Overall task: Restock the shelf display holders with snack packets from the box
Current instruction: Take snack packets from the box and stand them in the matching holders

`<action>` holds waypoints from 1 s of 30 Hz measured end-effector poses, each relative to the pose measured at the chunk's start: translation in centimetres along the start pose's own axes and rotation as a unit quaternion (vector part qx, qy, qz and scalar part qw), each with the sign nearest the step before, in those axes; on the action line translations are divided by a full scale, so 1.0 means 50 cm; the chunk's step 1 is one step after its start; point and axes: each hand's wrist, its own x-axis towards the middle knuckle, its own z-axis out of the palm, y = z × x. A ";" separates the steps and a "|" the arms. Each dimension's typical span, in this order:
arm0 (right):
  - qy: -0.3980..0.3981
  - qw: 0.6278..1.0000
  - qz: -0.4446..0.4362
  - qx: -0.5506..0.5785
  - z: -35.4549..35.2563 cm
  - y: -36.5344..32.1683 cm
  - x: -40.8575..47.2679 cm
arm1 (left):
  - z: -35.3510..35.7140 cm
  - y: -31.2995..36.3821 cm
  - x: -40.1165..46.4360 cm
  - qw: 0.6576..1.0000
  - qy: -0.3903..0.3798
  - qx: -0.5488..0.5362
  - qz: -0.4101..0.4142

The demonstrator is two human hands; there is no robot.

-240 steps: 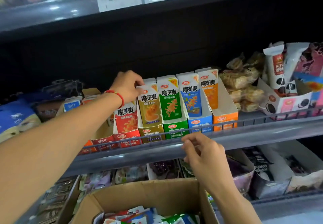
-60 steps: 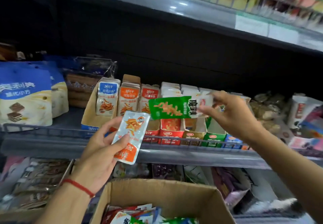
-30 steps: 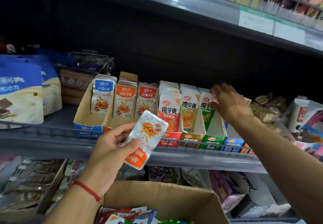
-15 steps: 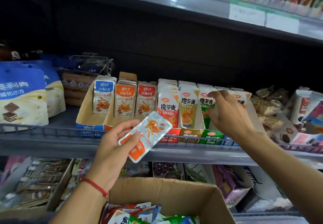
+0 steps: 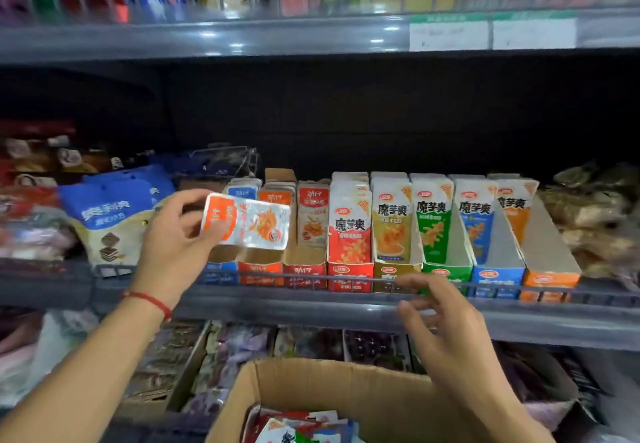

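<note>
At the shelf (image 5: 311,307) front, left hand (image 5: 173,242) holds an orange-and-silver snack packet (image 5: 246,221) sideways, grip pinching its orange end, just in front of the blue and orange display holders (image 5: 258,266). Right hand (image 5: 446,332) hangs lower by the shelf rail — fingers loosely spread, holding nothing — above the cardboard box (image 5: 346,394), more packets inside.

Eight holders in a row on the shelf (image 5: 311,307): three short ones (image 5: 260,271) at left, five tall ones (image 5: 446,271) at right. One packet (image 5: 247,221) in the left hand (image 5: 173,245). Two hands; right hand (image 5: 446,332) empty. One box (image 5: 346,390). Two price tags (image 5: 448,35). One blue bag (image 5: 110,214) in front, more behind, count unclear.
</note>
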 end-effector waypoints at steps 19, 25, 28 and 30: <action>-0.043 0.997 0.060 0.020 0.039 0.045 0.004 | 0.189 0.022 0.227 0.849 -0.213 0.462 0.143; -0.059 0.997 0.042 -0.002 0.029 0.057 0.008 | 0.190 0.001 0.234 0.859 -0.164 0.458 0.161; -0.064 0.997 0.029 -0.012 0.030 0.060 0.008 | 0.190 -0.005 0.236 0.867 -0.128 0.450 0.170; -0.083 0.996 0.032 -0.021 0.029 0.061 0.005 | 0.187 -0.009 0.230 0.885 -0.101 0.424 0.164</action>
